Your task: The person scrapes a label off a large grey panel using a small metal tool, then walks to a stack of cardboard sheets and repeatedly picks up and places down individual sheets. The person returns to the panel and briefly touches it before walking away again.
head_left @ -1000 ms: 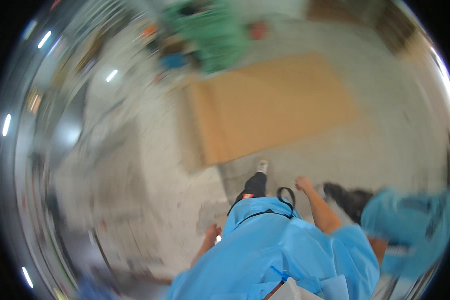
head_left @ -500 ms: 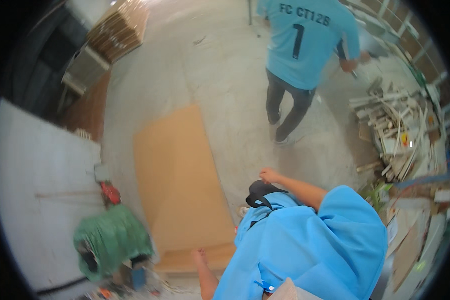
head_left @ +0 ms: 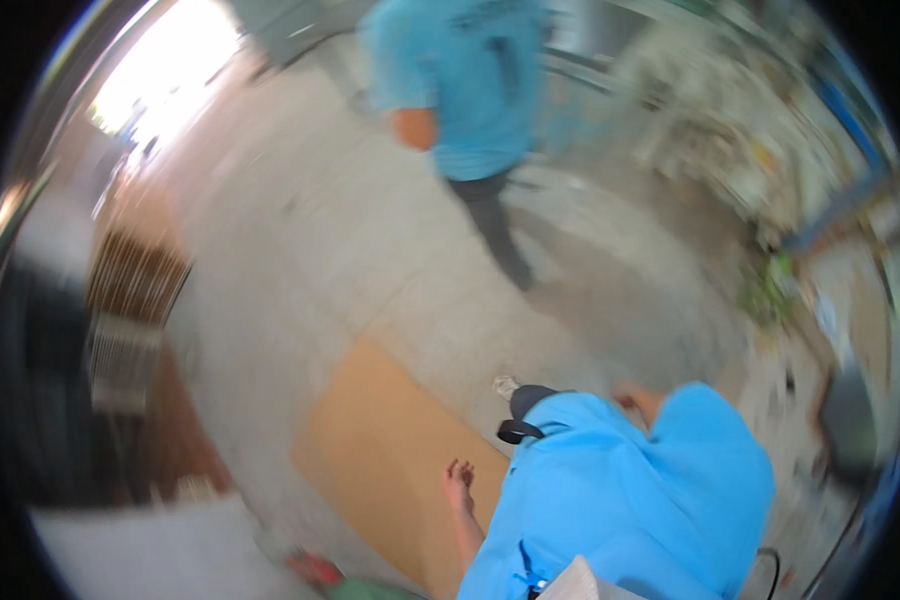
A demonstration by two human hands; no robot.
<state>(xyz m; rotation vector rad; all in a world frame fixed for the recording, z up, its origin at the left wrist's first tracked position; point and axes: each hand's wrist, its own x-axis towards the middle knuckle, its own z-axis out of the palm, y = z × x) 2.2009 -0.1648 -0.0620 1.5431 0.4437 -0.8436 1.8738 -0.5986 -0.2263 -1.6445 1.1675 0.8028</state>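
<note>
My left hand (head_left: 458, 478) hangs in front of me with its fingers loosely curled and apart, and nothing is in it. Below it lies a flat tan board (head_left: 400, 440) on the floor; the hand appears in front of the board, not gripping it. My right hand (head_left: 630, 396) is at my right side, smeared by motion and partly covered by my blue shirt (head_left: 630, 490), so its fingers do not show. A black strap-like thing (head_left: 518, 431) sticks out at the front of my waist.
Ahead, a person in a blue shirt (head_left: 485, 90) walks on the concrete floor (head_left: 300, 250). A heap of pale scraps (head_left: 740, 130) lies at the far right. Stacked slatted pieces (head_left: 135, 270) stand at the left, and a white surface (head_left: 160, 550) is at the lower left.
My view has swung left, with a bright opening now showing at the upper left. My left hand has come up and forward; my right hand has drawn back toward my side.
</note>
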